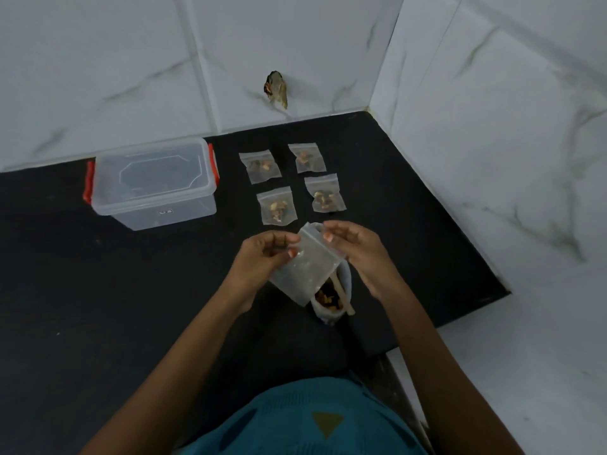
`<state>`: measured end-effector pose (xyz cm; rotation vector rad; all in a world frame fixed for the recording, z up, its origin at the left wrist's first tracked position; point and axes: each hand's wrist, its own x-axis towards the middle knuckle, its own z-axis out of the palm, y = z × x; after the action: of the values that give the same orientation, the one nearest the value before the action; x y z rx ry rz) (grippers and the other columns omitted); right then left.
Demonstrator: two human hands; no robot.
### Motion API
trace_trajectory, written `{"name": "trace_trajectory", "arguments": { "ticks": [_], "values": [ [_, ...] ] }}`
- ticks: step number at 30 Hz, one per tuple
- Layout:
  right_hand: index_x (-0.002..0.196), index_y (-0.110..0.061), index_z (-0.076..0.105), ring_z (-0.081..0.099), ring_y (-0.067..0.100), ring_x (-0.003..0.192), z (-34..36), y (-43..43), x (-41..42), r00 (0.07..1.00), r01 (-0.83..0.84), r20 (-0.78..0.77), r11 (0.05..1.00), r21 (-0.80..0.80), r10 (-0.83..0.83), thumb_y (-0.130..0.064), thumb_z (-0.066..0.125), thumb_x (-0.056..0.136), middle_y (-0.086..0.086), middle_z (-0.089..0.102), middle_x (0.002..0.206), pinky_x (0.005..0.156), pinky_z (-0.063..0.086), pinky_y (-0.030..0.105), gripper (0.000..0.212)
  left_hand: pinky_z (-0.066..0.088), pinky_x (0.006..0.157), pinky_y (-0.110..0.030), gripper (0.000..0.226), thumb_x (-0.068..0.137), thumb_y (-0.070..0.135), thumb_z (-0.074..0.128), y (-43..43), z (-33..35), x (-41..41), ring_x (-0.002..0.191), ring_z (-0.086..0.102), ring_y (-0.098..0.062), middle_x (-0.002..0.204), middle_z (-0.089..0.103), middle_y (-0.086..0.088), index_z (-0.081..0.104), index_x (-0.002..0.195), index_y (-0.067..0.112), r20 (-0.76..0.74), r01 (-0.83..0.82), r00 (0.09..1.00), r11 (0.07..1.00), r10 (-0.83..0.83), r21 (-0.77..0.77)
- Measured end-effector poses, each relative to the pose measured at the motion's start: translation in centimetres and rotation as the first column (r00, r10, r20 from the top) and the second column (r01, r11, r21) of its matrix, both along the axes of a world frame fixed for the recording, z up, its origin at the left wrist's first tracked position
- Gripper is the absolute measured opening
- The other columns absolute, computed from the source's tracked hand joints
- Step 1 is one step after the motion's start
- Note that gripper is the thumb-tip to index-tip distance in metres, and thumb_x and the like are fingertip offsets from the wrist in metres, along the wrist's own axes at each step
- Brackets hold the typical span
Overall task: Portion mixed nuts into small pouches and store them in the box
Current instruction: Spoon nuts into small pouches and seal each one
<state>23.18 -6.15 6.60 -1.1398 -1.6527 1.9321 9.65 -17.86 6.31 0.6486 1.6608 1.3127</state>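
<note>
An empty clear pouch (pixel 307 267) is held above the black counter by both hands. My left hand (pixel 262 254) pinches its left top corner and my right hand (pixel 354 247) pinches its right top edge. Under the pouch stands a white bag of mixed nuts (pixel 331 298) with a wooden spoon (pixel 343 295) in it, partly hidden. Several filled pouches (pixel 277 205) lie in two rows just beyond my hands. The clear plastic box (pixel 154 185) with red clips stands closed at the back left.
The black counter (pixel 98 290) ends at white marble-tiled walls at the back and right. A hole in the back wall (pixel 276 90) shows a dark stub. The counter's right edge (pixel 476 310) drops off near my right forearm.
</note>
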Motion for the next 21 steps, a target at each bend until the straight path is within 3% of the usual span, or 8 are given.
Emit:
{"name": "trace_trajectory", "arguments": {
  "ticks": [4,6,9,11,13,16,18,21],
  "values": [
    [0.099,-0.016,0.065,0.063,0.001,0.082,0.3,-0.9,0.0,0.986,-0.141,0.096,0.989,0.034,0.137,-0.004,0.06,0.085,-0.005,0.067,0.092,0.072,0.052,0.014,0.019,0.049,0.071,-0.015,0.024,0.086,0.005,0.058,-1.1,0.0,-0.7,0.093,0.058,-0.001,0.101,0.061,0.011,0.061,0.092,0.028,-0.127,0.065,0.989,0.997,-0.069,-0.035],
    [0.094,-0.018,0.066,0.063,0.002,0.081,0.1,-1.7,-0.1,0.988,-0.122,0.1,0.992,0.03,0.118,-0.004,0.06,0.085,-0.004,0.066,0.09,0.074,0.052,0.016,0.018,0.049,0.082,-0.019,0.023,0.084,0.009,0.062,-1.3,-0.2,-0.9,0.094,0.055,-0.001,0.102,0.057,0.011,0.06,0.09,0.03,-0.271,0.078,0.958,0.995,-0.091,-0.059],
    [0.093,-0.018,0.068,0.064,0.009,0.088,-0.5,-2.6,-0.4,0.994,-0.07,0.091,0.996,0.052,0.065,-0.006,0.061,0.085,-0.001,0.068,0.092,0.082,0.052,0.024,0.017,0.034,0.092,-0.026,0.024,0.08,0.022,0.069,-1.6,-0.9,-0.6,0.107,0.033,-0.005,0.111,0.04,0.01,0.058,0.098,0.033,-0.622,0.031,0.772,0.985,-0.132,-0.17],
    [0.093,-0.018,0.068,0.063,0.008,0.087,-0.7,-3.1,-0.8,0.995,-0.04,0.095,0.997,0.065,0.034,-0.008,0.062,0.084,-0.003,0.068,0.091,0.082,0.051,0.024,0.015,0.03,0.086,-0.019,0.022,0.08,0.023,0.068,-1.8,-0.9,0.1,0.102,0.032,-0.003,0.107,0.037,0.01,0.059,0.101,0.027,-0.695,-0.041,0.717,0.994,-0.041,-0.1],
    [0.094,-0.016,0.068,0.063,0.005,0.085,-0.7,-3.6,-1.1,0.996,-0.017,0.085,0.997,0.07,0.011,-0.008,0.063,0.084,-0.004,0.068,0.09,0.077,0.05,0.019,0.014,0.039,0.074,-0.01,0.012,0.084,0.02,0.064,-1.9,-0.9,1.0,0.087,0.046,0.0,0.097,0.048,0.01,0.059,0.094,0.022,-0.611,-0.07,0.79,0.998,0.058,0.005],
    [0.094,-0.011,0.068,0.064,0.0,0.08,-0.5,-4.4,-1.4,0.999,-0.024,0.043,0.997,0.068,0.022,-0.008,0.065,0.081,-0.004,0.068,0.086,0.068,0.049,0.011,0.014,0.05,0.066,-0.014,0.005,0.087,0.023,0.06,-1.9,-0.8,2.0,0.073,0.062,-0.006,0.081,0.064,0.005,0.062,0.086,0.018,-0.315,-0.13,0.94,0.991,0.127,0.011],
    [0.091,-0.009,0.068,0.064,-0.004,0.073,-0.4,-4.8,-1.5,0.999,-0.05,-0.002,0.998,0.046,0.05,-0.004,0.064,0.081,-0.003,0.068,0.082,0.063,0.047,0.007,0.012,0.053,0.065,-0.016,0.008,0.087,0.021,0.06,-1.9,-0.7,2.2,0.069,0.066,-0.006,0.079,0.069,0.0,0.066,0.085,0.016,-0.119,-0.185,0.975,0.983,0.186,0.017],
    [0.094,-0.006,0.068,0.066,0.002,0.08,-0.4,-4.9,-1.5,0.997,-0.071,-0.028,0.997,-0.03,0.07,-0.002,0.062,0.082,0.002,0.069,0.088,0.069,0.051,0.012,0.014,0.052,0.064,-0.015,0.009,0.087,0.015,0.059,-2.0,-0.7,2.1,0.069,0.067,-0.005,0.08,0.07,-0.003,0.068,0.084,0.015,-0.001,-0.184,0.983,0.981,0.184,0.053]
  ]
}}
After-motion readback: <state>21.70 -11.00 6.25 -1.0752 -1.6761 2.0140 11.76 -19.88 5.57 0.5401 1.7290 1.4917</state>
